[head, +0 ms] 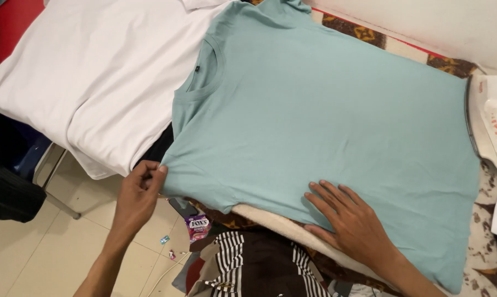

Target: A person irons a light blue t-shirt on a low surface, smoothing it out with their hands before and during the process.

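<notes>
Left hand fingers pinch soft teal cotton shirt sleeve; right hand fingers splayed flat.

Bright, even indoor light, soft and diffuse, no single hard source to pick out. Strongest toward twelve and one o'clock, washing the wall almost to blank white. Slight overexposure at ten o'clock on the white shirt, folds barely readable. Only faint, soft-edged shadows: a thin one under the right hand on the teal shirt, darker pockets at nine o'clock under the bench edge. No glare, no specular spots. Sharp across the centre; mild softness on the left hand at seven o'clock. Slight wide-angle stretch at the corners, edges leaning outward at three o'clock near the iron.
</notes>
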